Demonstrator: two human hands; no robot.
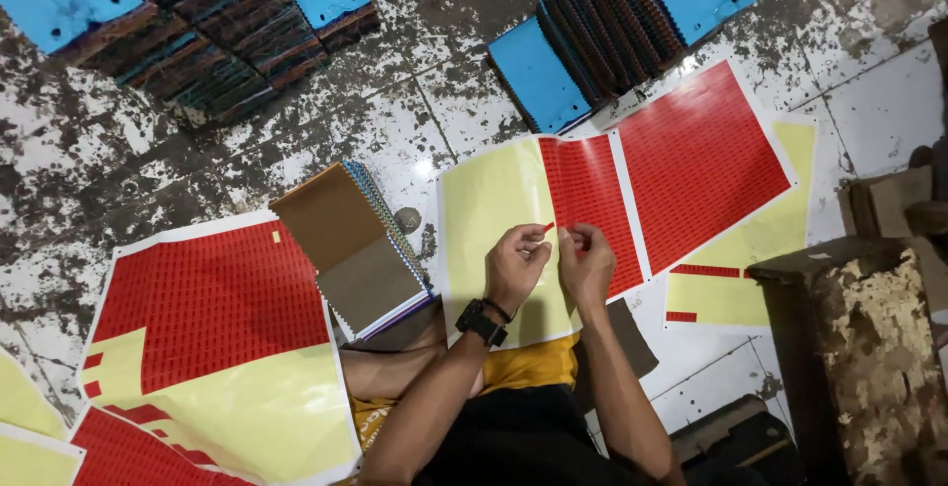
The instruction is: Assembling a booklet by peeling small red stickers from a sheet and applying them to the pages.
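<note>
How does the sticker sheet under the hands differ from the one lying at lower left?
The sheet under the hands is bare yellow on its left half, red stickers remaining on the right; the lower-left sheet is red on top, bare yellow below. The left hand and right hand work at the first; the second lies untouched. Both are yellow backing sheets with small red stickers.

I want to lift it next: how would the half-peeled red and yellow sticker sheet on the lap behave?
The thin red and yellow sticker sheet probably flops, since it drapes over the lap. It looks light and glossy, perhaps slippery. Both the left hand and right hand pinch at it.
</note>
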